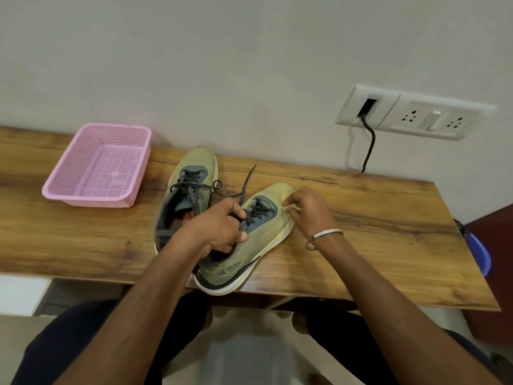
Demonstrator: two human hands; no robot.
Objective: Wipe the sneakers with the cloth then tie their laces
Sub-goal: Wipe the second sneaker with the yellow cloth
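Note:
Two yellow-green sneakers with dark laces lie on the wooden table (374,234). The left sneaker (191,173) points away from me, its laces loose. The right sneaker (258,240) sits near the table's front edge, toe angled to the right. My left hand (219,229) grips the right sneaker at its collar and tongue. My right hand (308,209) holds a crumpled yellow cloth (287,202) against the toe side of that sneaker. Most of the cloth is hidden under my fingers.
A pink perforated plastic basket (100,165) stands at the table's back left. A wall socket plate (410,115) with a black cable (370,145) hangs behind the table on the right. A blue chair part (480,254) shows past the table's right end.

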